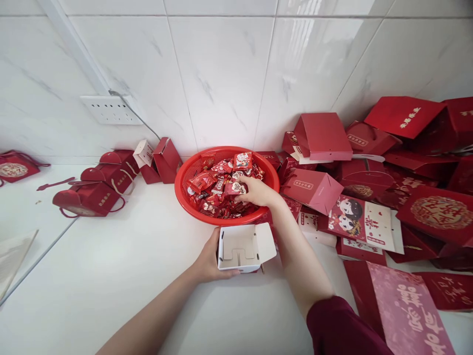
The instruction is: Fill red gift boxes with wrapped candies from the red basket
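My left hand grips the side of a small open box, its thumb along the near edge. The box's white inside faces up with nothing in it, and its lid flap stands out to the right. Just beyond it sits a red plastic basket filled with small red candy packets. My right hand reaches into the basket from the right. Its thumb and fingers are closed on one red candy packet with pale lettering, on top of the pile.
Red and pink gift boxes are heaped on the right, some folded flat. Several closed handled boxes line the left, near two upright red boxes. A socket panel with a grey cable is on the tiled wall behind the white table.
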Demonstrator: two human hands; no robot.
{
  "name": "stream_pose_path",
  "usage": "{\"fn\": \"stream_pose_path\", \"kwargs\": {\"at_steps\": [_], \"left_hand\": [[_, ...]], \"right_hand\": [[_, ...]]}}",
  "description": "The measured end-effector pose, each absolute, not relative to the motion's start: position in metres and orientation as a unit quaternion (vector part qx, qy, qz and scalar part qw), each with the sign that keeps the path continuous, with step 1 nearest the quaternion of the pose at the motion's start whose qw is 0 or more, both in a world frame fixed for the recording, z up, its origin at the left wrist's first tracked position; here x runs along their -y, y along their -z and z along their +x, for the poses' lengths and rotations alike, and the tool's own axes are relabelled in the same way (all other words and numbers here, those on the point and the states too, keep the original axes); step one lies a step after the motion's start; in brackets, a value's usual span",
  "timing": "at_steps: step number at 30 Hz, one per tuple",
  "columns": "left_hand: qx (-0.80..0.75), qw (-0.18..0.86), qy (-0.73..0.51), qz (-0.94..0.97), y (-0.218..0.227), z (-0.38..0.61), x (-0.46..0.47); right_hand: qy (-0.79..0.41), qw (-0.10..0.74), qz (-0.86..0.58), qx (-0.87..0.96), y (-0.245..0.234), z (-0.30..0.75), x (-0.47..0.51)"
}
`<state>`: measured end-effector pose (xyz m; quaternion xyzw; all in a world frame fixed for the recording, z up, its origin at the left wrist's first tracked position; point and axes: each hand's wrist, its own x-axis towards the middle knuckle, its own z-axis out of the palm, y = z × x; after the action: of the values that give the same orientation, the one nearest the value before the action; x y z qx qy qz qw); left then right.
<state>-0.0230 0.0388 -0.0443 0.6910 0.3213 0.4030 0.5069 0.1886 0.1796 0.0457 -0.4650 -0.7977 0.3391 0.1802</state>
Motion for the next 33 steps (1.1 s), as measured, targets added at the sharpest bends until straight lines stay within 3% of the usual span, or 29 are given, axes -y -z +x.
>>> {"fn": "stream_pose_path", "kwargs": {"at_steps": [4,8,16,20,23,27,33], "left_hand": [[-0.321,0.512,-0.402,0.688,0.042,-0.023,-0.039],[-0.323,0.499,-0.401,0.697,0.038,-0.023,-0.038],[-0.323,0.494,-0.403,0.699,0.04,-0.024,-0.039],[-0.335,0.481,-0.408,0.7,0.041,-0.023,-0.039],[-0.332,0.482,-0.41,0.699,0.041,-0.021,-0.039],[-0.323,0.498,-0.409,0.693,0.043,-0.02,-0.04],[-0.334,0.499,-0.391,0.697,0.044,-0.02,-0.042]], "right_hand": [[-0.418,0.249,-0.408,0.772,-0.045,0.198,-0.179],[-0.402,0.357,-0.41,0.737,-0.042,0.196,-0.18],[-0.341,0.383,-0.437,0.739,-0.057,0.195,-0.171],[-0.434,0.384,-0.361,0.731,-0.073,0.202,-0.147],[-0.491,0.361,-0.334,0.719,-0.087,0.207,-0.119],[-0.468,0.309,-0.351,0.75,-0.104,0.21,-0.082],[-0.359,0.14,-0.371,0.845,-0.103,0.206,-0.064]]}}
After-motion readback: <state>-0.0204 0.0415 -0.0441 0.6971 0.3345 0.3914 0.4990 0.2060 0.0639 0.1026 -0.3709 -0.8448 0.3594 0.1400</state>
